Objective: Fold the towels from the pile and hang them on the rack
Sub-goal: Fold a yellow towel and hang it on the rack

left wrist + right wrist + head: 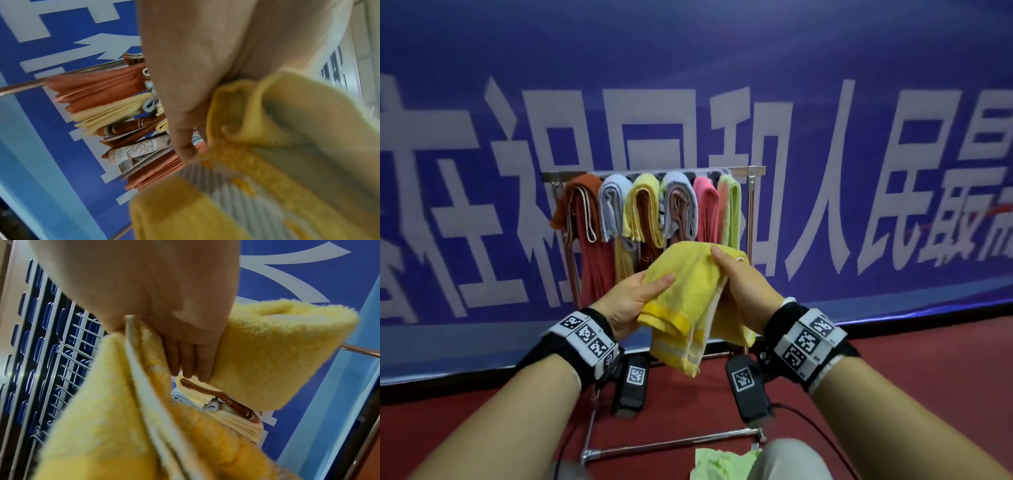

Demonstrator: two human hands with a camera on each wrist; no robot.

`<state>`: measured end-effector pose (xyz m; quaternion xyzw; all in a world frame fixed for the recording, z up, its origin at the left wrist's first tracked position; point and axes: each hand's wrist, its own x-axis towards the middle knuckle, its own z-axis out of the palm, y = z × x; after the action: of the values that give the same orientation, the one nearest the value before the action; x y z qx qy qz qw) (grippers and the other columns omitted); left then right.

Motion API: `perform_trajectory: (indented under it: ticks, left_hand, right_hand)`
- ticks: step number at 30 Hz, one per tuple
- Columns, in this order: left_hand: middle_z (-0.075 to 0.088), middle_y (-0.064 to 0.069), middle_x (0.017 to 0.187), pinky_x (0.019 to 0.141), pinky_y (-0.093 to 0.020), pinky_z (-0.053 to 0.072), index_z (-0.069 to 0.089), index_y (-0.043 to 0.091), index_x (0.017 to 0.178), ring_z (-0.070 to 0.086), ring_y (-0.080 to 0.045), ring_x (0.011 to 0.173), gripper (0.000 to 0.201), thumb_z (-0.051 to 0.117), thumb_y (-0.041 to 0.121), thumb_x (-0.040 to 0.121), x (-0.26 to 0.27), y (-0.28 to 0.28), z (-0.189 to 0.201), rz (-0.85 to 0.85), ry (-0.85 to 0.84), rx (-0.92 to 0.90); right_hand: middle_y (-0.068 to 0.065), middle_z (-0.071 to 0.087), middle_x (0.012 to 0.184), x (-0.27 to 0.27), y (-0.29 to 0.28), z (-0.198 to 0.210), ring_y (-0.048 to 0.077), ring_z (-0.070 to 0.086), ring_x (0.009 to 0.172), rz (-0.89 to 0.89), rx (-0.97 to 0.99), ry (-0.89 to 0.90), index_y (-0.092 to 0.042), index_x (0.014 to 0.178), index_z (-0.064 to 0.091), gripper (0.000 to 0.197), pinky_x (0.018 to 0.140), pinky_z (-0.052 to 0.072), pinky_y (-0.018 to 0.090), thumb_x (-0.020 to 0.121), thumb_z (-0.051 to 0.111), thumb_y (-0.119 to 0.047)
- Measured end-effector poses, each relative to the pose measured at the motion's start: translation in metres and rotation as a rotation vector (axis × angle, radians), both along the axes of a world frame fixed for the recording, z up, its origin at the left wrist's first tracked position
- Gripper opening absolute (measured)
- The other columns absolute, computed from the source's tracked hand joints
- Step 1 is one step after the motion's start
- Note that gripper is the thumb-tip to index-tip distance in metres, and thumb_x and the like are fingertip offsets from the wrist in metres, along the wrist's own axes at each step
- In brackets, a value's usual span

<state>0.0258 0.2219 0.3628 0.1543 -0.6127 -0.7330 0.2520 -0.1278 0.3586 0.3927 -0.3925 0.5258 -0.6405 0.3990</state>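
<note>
Left hand [627, 298] & right hand [743, 280] each pinch the half-folded yellow terry towel [688, 291] mid-frame; loose layers may splay, & the crowded steel rack [751, 205] leaves scant room.

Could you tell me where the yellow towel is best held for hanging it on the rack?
Grip the yellow towel along its folded upper edge, left hand and right hand coming from either side, thumbs on top. The striped hems hang loose below, so holding the fold should keep the layers together.
</note>
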Motion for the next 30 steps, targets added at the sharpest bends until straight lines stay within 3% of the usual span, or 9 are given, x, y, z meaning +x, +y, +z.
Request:
perform_trajectory:
  ticks: [6, 10, 13, 15, 17, 20, 23, 26, 30]
  left_hand:
    - [0.071, -0.02, 0.116, 0.077, -0.035, 0.059, 0.063, 0.001, 0.125, 0.072, -0.028, 0.096, 0.049, 0.071, 0.026, 0.084, -0.016, -0.009, 0.013, 0.067, -0.054, -0.046]
    - [0.073, -0.012, 0.114, 0.075, -0.035, 0.058, 0.059, 0.006, 0.129, 0.072, -0.024, 0.096, 0.066, 0.075, 0.042, 0.076, -0.04, -0.023, 0.016, 0.232, -0.201, -0.213]
    - [0.062, -0.004, 0.134, 0.059, -0.022, 0.055, 0.046, 0.013, 0.142, 0.07, -0.008, 0.077, 0.056, 0.065, 0.035, 0.094, -0.056, -0.033, 0.026, 0.311, -0.175, -0.247]
    - [0.05, 0.004, 0.146, 0.063, -0.018, 0.052, 0.038, 0.025, 0.149, 0.065, -0.001, 0.076, 0.052, 0.053, 0.038, 0.101, -0.064, -0.037, 0.042, 0.344, -0.129, -0.265]
    - [0.055, 0.01, 0.14, 0.082, -0.015, 0.046, 0.038, 0.035, 0.144, 0.061, 0.009, 0.096, 0.042, 0.043, 0.044, 0.104, -0.07, -0.039, 0.061, 0.28, -0.028, -0.211]
    - [0.059, 0.023, 0.122, 0.083, -0.009, 0.044, 0.038, 0.034, 0.145, 0.058, 0.019, 0.09, 0.047, 0.027, 0.053, 0.104, -0.087, -0.038, 0.086, 0.115, 0.05, -0.154]
    - [0.068, 0.023, 0.11, 0.081, -0.013, 0.05, 0.044, 0.031, 0.145, 0.064, 0.012, 0.098, 0.057, 0.022, 0.061, 0.102, -0.11, -0.043, 0.1, 0.07, 0.049, -0.161]
    - [0.072, 0.011, 0.118, 0.101, -0.031, 0.049, 0.057, 0.035, 0.136, 0.065, -0.005, 0.113, 0.058, 0.03, 0.069, 0.098, -0.132, -0.056, 0.109, 0.115, 0.05, -0.127]
    - [0.077, 0.008, 0.103, 0.101, -0.036, 0.048, 0.079, 0.046, 0.083, 0.067, -0.012, 0.108, 0.06, 0.025, 0.067, 0.1, -0.157, -0.064, 0.121, 0.082, 0.074, -0.058]
  right_hand:
    - [0.012, 0.074, 0.119, -0.012, -0.015, 0.013, 0.028, 0.071, 0.111, -0.061, -0.123, -0.18, -0.01, 0.131, 0.062, 0.037, 0.103, 0.051, 0.052, 0.102, 0.056, -0.033]
    - [0.011, 0.073, 0.119, -0.027, -0.037, 0.024, 0.027, 0.07, 0.112, -0.118, -0.142, -0.19, -0.012, 0.126, 0.062, 0.033, 0.103, 0.051, 0.051, 0.102, 0.056, -0.035]
    - [0.012, 0.071, 0.123, -0.044, -0.059, 0.031, 0.029, 0.068, 0.114, -0.144, -0.14, -0.178, -0.015, 0.128, 0.061, 0.039, 0.107, 0.047, 0.054, 0.101, 0.056, -0.043]
    - [0.014, 0.072, 0.122, -0.057, -0.073, 0.038, 0.03, 0.069, 0.114, -0.14, -0.14, -0.18, -0.016, 0.131, 0.06, 0.048, 0.106, 0.048, 0.054, 0.098, 0.056, -0.05]
    - [0.014, 0.072, 0.123, -0.069, -0.083, 0.046, 0.028, 0.07, 0.112, -0.136, -0.141, -0.155, -0.016, 0.133, 0.059, 0.05, 0.104, 0.049, 0.051, 0.099, 0.053, -0.054]
    - [0.011, 0.07, 0.123, -0.081, -0.095, 0.062, 0.024, 0.069, 0.112, -0.116, -0.16, -0.128, -0.023, 0.13, 0.058, 0.042, 0.102, 0.052, 0.046, 0.101, 0.051, -0.052]
    - [0.01, 0.067, 0.131, -0.089, -0.108, 0.075, 0.023, 0.067, 0.119, -0.08, -0.204, -0.094, -0.028, 0.134, 0.058, 0.044, 0.108, 0.049, 0.045, 0.099, 0.053, -0.055]
    - [0.011, 0.065, 0.135, -0.096, -0.126, 0.083, 0.024, 0.065, 0.123, -0.036, -0.214, -0.101, -0.018, 0.145, 0.051, 0.068, 0.112, 0.044, 0.047, 0.092, 0.058, -0.06]
    - [0.01, 0.067, 0.134, -0.106, -0.143, 0.093, 0.023, 0.065, 0.123, 0.011, -0.172, -0.107, -0.016, 0.142, 0.057, 0.067, 0.114, 0.042, 0.046, 0.095, 0.051, -0.064]
